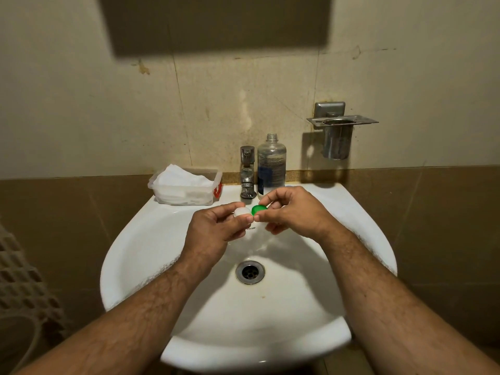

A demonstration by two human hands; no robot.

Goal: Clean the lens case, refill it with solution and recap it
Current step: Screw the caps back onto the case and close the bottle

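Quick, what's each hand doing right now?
Left hand: pinches the white end of the lens case.
Right hand: pinches the green cap.

Bare hairy forearms, no sleeves; hands (pixel 238 220) ringless, nails short.

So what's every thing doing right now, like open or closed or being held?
lens case: held over the sink by both hands
green cap: on the case, pinched by the right hand
white cap: on the case, gripped by the left hand
solution bottle: upright, cap off
tap: no water running
tissue box: open, tissues inside
sink: drain unplugged
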